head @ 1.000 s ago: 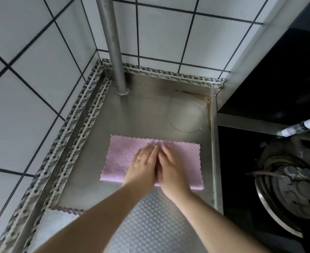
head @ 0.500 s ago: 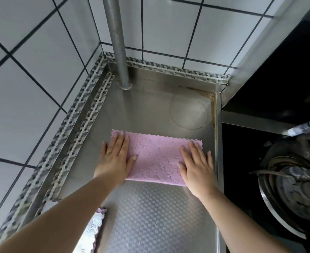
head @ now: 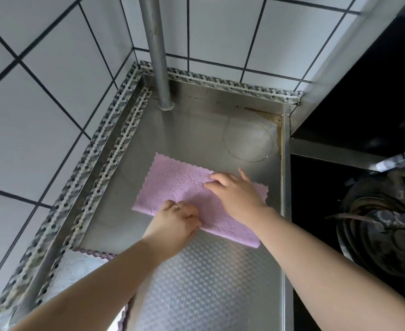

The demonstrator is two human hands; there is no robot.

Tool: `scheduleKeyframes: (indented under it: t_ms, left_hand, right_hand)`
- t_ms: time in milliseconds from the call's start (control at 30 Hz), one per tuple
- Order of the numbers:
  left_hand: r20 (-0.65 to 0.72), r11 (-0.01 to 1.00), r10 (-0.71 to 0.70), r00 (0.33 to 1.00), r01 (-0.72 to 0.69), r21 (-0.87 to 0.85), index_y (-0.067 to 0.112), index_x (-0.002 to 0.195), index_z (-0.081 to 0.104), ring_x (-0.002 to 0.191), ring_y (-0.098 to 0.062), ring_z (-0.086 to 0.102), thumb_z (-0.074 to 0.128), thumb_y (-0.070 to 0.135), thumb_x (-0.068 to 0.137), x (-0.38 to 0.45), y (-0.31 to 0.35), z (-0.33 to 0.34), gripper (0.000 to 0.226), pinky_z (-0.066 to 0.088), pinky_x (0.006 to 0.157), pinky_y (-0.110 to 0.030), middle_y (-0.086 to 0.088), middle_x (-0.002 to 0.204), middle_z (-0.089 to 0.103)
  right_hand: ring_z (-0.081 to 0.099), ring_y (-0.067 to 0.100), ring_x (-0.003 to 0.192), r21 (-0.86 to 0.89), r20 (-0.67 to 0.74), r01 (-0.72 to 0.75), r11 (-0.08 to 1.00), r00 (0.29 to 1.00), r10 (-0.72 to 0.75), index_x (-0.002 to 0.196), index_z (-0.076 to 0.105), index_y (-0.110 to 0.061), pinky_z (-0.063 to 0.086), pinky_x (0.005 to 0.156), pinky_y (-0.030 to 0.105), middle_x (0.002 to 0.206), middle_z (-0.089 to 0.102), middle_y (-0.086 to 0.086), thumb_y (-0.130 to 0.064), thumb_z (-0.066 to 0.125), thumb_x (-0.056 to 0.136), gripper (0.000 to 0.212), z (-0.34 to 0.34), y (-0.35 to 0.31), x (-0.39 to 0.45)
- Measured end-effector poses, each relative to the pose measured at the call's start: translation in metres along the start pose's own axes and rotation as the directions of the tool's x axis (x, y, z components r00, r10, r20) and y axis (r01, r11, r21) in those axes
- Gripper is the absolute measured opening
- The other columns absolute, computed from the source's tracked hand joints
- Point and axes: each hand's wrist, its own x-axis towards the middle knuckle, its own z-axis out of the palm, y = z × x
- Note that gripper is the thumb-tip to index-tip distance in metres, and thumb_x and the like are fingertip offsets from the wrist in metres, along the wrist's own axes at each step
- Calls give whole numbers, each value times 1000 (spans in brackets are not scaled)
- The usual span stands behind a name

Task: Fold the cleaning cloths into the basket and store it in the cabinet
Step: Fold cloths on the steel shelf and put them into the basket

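At the far left you have the white tiled wall [head: 41, 111] with dark grout, and below it a patterned strip [head: 96, 168] that runs along the edge of the steel counter [head: 196, 125]. Low in the left corner a white cloth [head: 77, 268] with a scalloped purple edge lies on the counter, partly hidden behind your left forearm.

A metal pole [head: 157, 56] rises from the back of the counter, near the corner of the walls.

The pink cloth [head: 173, 185] lies flat on the counter, in the middle of it, its long side running from upper left to lower right. Its near edge sits right where the embossed mat [head: 204, 283] begins.

Your left hand [head: 175, 225] is at the cloth's near edge, with the fingers curled in and pinching the fabric there; a ring shows on one finger. Your right hand [head: 235, 194] lies on the cloth just beside it, further back and to the right. Its fingers are bent at the cloth's far edge and seem to nip the fabric, though the tips are too hidden to be sure of it.

Behind the cloth a faint round mark [head: 248, 142] shows on the steel. To the right, past the counter's raised rim, a dark stove [head: 375, 232] with a round burner sits lower down, and a white tube [head: 399, 161] lies above it.
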Motion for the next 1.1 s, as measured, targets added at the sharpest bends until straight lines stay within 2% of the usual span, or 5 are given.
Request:
scheduleKeyframes:
  t_ms: [167, 400, 733, 900, 1100]
  left_hand:
    - [2, 998, -63, 998, 63, 17, 27, 69, 70, 66, -14, 62, 48, 27, 73, -10, -23, -18, 23, 49, 67, -29, 14, 74, 64]
    - [42, 991, -3, 999, -3, 136, 28, 72, 70, 71, -17, 63, 75, 19, 64, -8, -51, -33, 13, 44, 71, -29, 11, 80, 65]
    - [182, 887, 424, 887, -447, 113, 29, 87, 71, 78, -10, 64, 74, 8, 68, -33, -43, -37, 29, 43, 83, -27, 14, 90, 68]
    - [222, 888, 446, 867, -459, 7, 28, 93, 74, 82, -8, 67, 82, 9, 63, -37, -44, -42, 36, 53, 79, -25, 14, 99, 71]
    - [211, 888, 448, 869, -459, 5, 26, 90, 74, 94, -7, 66, 47, 19, 84, -45, -42, -41, 28, 50, 88, -26, 13, 104, 70]
  right_hand:
    - [43, 27, 124, -123, 24, 17, 992, 1000, -14, 138, 44, -22, 17, 114, 47, 135, 45, 3, -2, 40, 90, 52, -2, 6, -14]
    - [62, 20, 74, -127, -186, 77, 989, 977, -100, 89, 74, -19, 52, 74, 32, 83, 67, -4, -14, 77, 57, 33, 18, -10, -66]
    - [64, 11, 94, 58, -184, 410, 910, 901, -394, 90, 72, -27, 34, 105, 34, 97, 69, -12, -15, 76, 72, 22, 35, -4, -117]
    - [63, 9, 98, 94, -108, 417, 904, 907, -407, 86, 70, -28, 34, 100, 27, 100, 67, -12, -25, 74, 71, 15, 43, -8, -121]
    - [61, 11, 87, 80, -253, 373, 924, 904, -343, 76, 66, -23, 43, 82, 28, 91, 65, -9, -17, 66, 79, 7, 50, -18, -119]
